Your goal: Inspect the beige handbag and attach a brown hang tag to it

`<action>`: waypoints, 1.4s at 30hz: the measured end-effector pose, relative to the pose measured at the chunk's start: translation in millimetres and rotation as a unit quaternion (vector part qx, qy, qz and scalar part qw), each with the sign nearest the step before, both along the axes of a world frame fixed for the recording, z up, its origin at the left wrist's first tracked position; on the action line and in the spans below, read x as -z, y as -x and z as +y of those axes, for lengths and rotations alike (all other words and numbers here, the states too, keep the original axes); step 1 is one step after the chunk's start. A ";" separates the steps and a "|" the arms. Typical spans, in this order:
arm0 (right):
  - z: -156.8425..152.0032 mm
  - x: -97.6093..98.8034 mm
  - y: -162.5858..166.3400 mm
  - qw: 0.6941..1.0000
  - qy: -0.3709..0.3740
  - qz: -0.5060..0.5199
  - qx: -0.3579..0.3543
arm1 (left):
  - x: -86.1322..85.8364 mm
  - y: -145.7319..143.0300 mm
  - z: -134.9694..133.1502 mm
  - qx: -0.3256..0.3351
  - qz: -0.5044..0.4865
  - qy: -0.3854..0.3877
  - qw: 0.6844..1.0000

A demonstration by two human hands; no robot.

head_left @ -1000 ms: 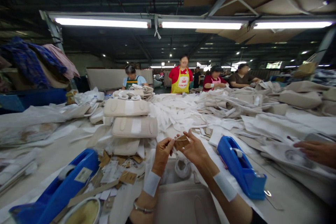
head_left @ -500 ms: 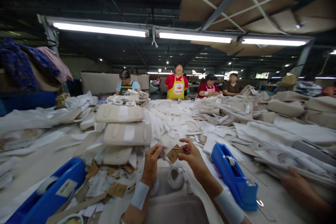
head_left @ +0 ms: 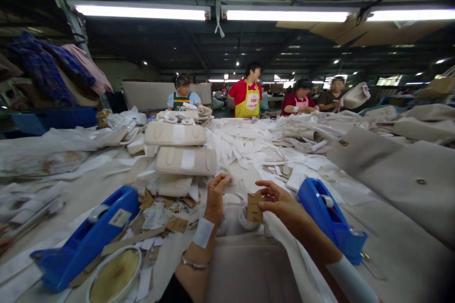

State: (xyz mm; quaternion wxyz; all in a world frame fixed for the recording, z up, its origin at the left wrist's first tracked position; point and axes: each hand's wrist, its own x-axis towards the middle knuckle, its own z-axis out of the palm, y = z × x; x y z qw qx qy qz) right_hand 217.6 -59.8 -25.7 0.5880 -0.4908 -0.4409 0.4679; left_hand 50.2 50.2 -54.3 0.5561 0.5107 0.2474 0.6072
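Note:
My right hand (head_left: 280, 201) pinches a brown cardboard hang tag (head_left: 255, 207) by its right edge, holding it upright with print facing me. To its left, my left hand (head_left: 215, 197) is closed, thumb and fingertips together on something thin and pale that I cannot make out. Below both hands lies a beige bag (head_left: 249, 265), with white-wrapped handle parts (head_left: 245, 218) at its far end, just behind the tag. Light patches are stuck on both forearms.
Blue tape dispensers flank me, left (head_left: 88, 236) and right (head_left: 330, 218). Near the left one are loose brown tags (head_left: 177, 224) and a round tub (head_left: 115, 274). Stacked beige bags (head_left: 186, 160) stand ahead. A large beige piece (head_left: 398, 175) lies right. Several people work beyond.
The brown tag has turned upright and moved right and slightly down with my right hand. My hands are farther apart. A large beige piece has appeared at the right.

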 end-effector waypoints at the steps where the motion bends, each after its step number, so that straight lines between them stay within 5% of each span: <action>1: -0.7 -3.0 -0.9 1.000 -0.011 -0.004 0.018 | -0.4 0.8 0.1 -0.006 0.004 -0.008 1.000; 9: -4.3 -26.3 4.7 0.998 -0.053 -0.013 0.041 | -1.5 4.0 2.4 -0.001 -0.053 0.001 0.999; 15: 2.7 -18.7 13.5 0.998 -0.044 -0.041 0.022 | -5.3 4.4 5.0 0.131 -0.169 0.083 0.973; 24: 23.4 -2.4 28.3 0.995 -0.067 -0.069 -0.005 | -8.8 11.4 5.3 0.212 -0.214 0.093 0.949; 33: 38.6 -8.8 35.5 0.991 -0.059 -0.030 -0.113 | -9.1 14.4 2.3 0.253 -0.200 0.071 0.944; 42: 50.9 8.7 41.2 0.994 -0.066 0.024 -0.086 | -7.1 17.0 6.3 0.226 -0.210 0.054 0.950</action>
